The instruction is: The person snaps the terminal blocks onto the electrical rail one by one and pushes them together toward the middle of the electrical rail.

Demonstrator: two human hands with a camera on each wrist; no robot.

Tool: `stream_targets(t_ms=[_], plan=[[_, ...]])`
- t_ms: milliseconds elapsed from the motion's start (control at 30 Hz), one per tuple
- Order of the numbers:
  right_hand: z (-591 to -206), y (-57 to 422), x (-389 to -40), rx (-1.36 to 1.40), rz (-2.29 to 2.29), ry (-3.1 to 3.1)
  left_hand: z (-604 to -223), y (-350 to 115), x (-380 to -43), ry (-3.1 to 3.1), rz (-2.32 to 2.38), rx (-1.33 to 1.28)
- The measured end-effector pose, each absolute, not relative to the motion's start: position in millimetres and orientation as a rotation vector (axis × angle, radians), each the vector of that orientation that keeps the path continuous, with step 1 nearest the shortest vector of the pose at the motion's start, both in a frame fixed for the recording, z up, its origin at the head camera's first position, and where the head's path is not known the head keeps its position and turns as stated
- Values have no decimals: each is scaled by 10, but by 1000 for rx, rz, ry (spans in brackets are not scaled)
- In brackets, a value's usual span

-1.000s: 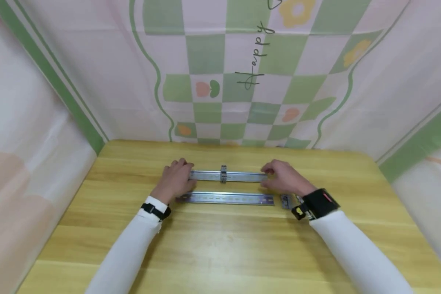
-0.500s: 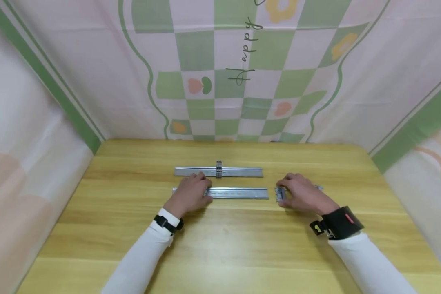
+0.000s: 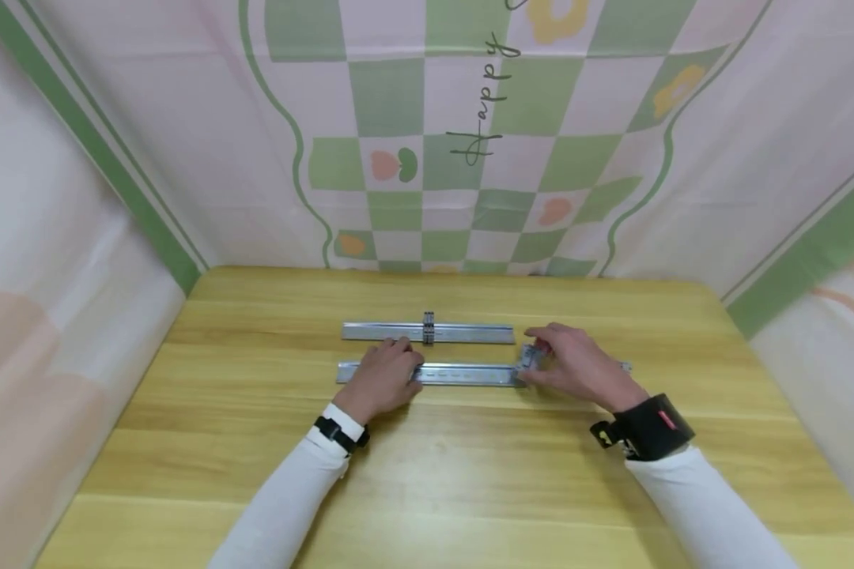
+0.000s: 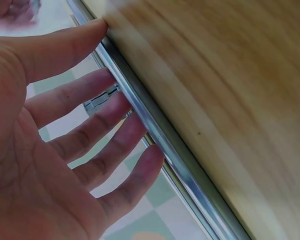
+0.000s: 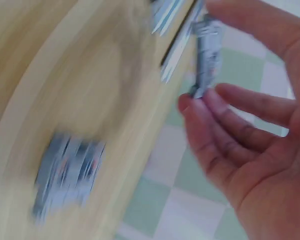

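Two slotted metal DIN rails lie parallel on the table. My left hand point(image 3: 382, 379) holds the near DIN rail point(image 3: 462, 374) left of its middle. Its thumb lies on the near edge and its fingertips on the far edge, as the left wrist view shows. At that rail's right end, my right hand point(image 3: 580, 363) pinches a grey terminal block point(image 5: 208, 57) between thumb and fingertips. The block looks tilted in the head view; whether it touches the rail I cannot tell. Across the far DIN rail point(image 3: 373, 331) sit several narrow grey blocks point(image 3: 428, 328), near its middle.
Another grey terminal block point(image 5: 67, 172) lies on the wooden table point(image 3: 427, 474) to the right, mostly hidden behind my right hand in the head view. A patterned cloth point(image 3: 398, 103) hangs along the table's back edge, with more cloth at both sides.
Both hands have left the ends of the far rail. My left hand has taken hold of the near rail. The right has picked up a terminal block and moved it left to that rail's end.
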State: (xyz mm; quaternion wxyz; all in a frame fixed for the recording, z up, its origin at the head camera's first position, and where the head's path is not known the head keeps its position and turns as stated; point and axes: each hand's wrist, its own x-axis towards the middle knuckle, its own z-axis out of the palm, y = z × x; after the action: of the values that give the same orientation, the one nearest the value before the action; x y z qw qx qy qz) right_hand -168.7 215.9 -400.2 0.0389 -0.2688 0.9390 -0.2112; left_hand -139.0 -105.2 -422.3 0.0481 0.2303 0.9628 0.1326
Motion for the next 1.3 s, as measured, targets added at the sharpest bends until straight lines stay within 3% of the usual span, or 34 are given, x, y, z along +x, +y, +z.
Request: stream_targets(t_ms=[333,533,1300], plan=[[-4106,1385,-1693,-918,-1135,2517,-4236,-1052,-1396,2957,397,749],[-4207,1038,-1737,-873,-1192,2480,-4239,-1035,-1400,2970,360,784],[-4193,848,-1909,-781,-1065,2430,-4237,-1059,-1426,2960,413,735]])
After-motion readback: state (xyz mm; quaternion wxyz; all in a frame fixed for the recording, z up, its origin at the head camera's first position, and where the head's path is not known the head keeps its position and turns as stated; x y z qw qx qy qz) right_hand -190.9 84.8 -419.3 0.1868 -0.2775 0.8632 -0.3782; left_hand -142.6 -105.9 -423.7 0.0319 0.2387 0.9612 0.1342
